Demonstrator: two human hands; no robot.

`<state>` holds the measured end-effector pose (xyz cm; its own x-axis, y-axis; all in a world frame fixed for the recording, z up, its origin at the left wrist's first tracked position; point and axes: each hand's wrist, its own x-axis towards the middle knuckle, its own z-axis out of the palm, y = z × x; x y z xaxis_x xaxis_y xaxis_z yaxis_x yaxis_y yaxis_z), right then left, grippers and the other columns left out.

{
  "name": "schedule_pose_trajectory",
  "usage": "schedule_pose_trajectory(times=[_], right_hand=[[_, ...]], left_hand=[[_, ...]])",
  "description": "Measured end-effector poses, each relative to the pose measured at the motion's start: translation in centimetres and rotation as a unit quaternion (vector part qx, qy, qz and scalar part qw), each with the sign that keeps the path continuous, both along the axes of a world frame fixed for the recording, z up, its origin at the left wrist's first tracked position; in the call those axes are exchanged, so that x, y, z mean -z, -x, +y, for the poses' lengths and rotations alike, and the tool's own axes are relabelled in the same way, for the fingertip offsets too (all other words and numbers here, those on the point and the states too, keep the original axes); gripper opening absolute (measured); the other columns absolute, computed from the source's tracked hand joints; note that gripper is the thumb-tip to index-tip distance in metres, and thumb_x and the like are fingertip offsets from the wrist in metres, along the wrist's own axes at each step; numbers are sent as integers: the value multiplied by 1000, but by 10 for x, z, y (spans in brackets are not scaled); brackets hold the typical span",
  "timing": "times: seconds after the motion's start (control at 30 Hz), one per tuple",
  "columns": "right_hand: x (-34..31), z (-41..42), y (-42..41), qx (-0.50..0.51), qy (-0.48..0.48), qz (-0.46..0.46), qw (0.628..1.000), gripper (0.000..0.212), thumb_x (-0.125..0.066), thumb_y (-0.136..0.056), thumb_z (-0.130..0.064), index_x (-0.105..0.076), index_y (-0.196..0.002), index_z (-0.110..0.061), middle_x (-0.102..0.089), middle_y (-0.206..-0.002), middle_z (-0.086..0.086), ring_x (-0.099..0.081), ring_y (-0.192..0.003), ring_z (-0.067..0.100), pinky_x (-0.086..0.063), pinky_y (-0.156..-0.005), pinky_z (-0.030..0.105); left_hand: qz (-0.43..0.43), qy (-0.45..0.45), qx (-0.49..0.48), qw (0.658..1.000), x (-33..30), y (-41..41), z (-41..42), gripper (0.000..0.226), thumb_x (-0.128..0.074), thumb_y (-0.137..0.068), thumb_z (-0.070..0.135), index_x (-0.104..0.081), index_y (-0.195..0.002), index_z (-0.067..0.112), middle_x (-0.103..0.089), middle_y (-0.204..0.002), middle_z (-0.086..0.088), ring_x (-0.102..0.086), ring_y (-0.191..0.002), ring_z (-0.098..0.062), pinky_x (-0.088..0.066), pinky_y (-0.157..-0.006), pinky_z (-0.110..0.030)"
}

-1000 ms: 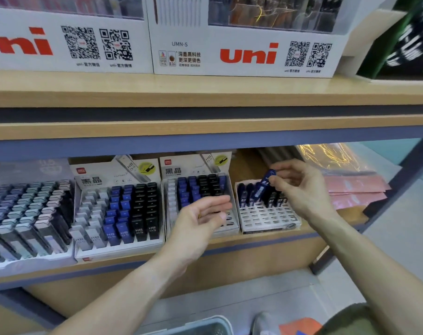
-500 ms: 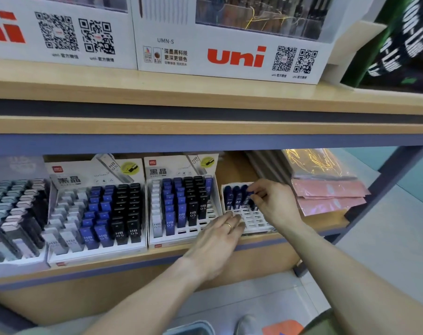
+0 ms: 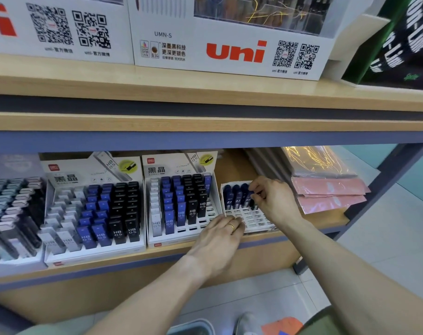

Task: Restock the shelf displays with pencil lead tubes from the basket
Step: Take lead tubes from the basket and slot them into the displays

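My right hand pinches a dark blue lead tube, mostly hidden; left hand rests flat-fingered on the white grid tray.

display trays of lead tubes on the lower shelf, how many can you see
4. Far left tray, cut off by the frame edge; a white tray beside it; another white tray right of that; and a small grid tray under the hands. More may lie out of view.
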<state>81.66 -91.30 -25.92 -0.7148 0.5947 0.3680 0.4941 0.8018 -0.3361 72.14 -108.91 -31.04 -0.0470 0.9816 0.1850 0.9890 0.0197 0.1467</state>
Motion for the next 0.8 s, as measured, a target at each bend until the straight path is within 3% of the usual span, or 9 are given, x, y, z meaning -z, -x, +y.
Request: schedule_pose_trajectory(times=[0.3, 0.47, 0.53, 0.63, 0.8], right_hand=[[5, -3, 8, 32, -10, -35, 999, 29, -69, -88, -7, -75, -114, -18, -63, -112, 7, -64, -95, 30, -53, -79, 36], [0, -10, -1, 19, -8, -11, 1000, 34, -73, -84, -10, -65, -116, -22, -62, -111, 0, -64, -96, 23, -56, -78, 38], [-3, -19, -2, -11, -16, -13, 1000, 31, -75, -85, -17, -64, -113, -24, -61, -103, -5, -62, -89, 17, -53, -73, 33], [-4, -49, -5, -96, -1, -23, 995, 25, -76, -86, -30, -66, -108, -26, -59, -92, -12, -59, -81, 8, -47, -69, 25], [22, -119, -31, -256, 55, -117, 958, 29, -70, -89, -41, -61, -114, -28, -64, -103, -12, -58, -93, 6, -47, -80, 26]], left_hand=[[-8, 24, 2, 1000, 0, -1, -2, 72, -42, -95, -4, -18, -161, 7, -15, -169, -12, -9, -157, -27, -7, -127, -36], [-22, 30, 25, 999, 10, 7, -12, 90, -48, -89, -10, -6, -164, 18, 3, -172, -4, 5, -158, -19, -18, -127, -42], [-14, 13, 21, 1000, 10, 12, -24, 91, -52, -88, -7, -7, -163, 21, -2, -172, -3, 1, -159, -19, -22, -126, -43], [-22, -18, 7, 1000, 5, 21, -54, 71, -48, -98, 8, -19, -161, 21, -16, -170, -2, -13, -157, -22, -28, -122, -45], [-14, -2, -10, 1000, 22, 24, -131, 57, -50, -101, 23, -33, -155, 17, -28, -164, -5, -33, -148, -26, -38, -116, -44]])
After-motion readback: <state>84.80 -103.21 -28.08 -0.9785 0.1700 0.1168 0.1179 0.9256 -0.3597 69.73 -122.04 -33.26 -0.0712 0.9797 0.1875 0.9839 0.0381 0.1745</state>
